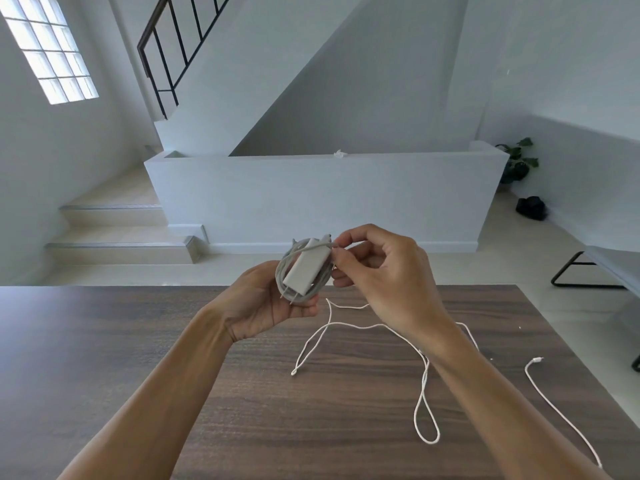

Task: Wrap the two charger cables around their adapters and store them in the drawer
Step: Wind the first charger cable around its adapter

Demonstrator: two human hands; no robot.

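Cradling the wrapped adapter [306, 270], the left hand [263, 303] grips it while the right hand [384, 271] pinches its cable end [330, 242].

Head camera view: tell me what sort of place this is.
Probably the inside of a house, at a dark wooden table beside a stairwell. Tiled steps climb past a white half wall under a black stair railing, a glass-block window lights the landing, and a potted plant stands in the corner.

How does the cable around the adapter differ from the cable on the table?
The wrapped cable is coiled around the adapter and held up by both hands, left hand and right hand; the loose cable sprawls untouched on the table. The wrapped cable looks greyer. Both are thin and pale.
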